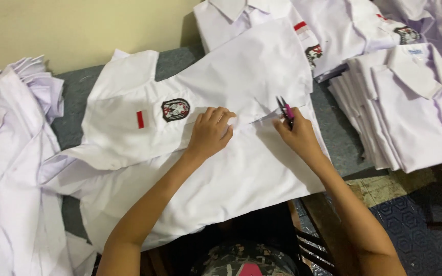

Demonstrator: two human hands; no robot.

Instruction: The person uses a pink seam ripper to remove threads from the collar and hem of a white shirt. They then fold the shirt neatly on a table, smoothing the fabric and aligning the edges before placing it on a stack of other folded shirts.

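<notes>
A white shirt (221, 168) lies spread flat on a grey table (78, 89), with a round badge (175, 109) and a small red patch (139, 119) on its sleeve. My left hand (211, 130) presses down on the shirt's middle, fingers curled at a fold. My right hand (296, 134) holds small pink-handled thread snips (285, 111), their blades pointing up at the shirt's fabric edge just right of the left hand.
A neat stack of folded white shirts (410, 102) sits at the right. More white shirts (333, 25) lie at the back, and a loose heap of white shirts (11, 168) at the left. A dark patterned floor (415, 225) shows at lower right.
</notes>
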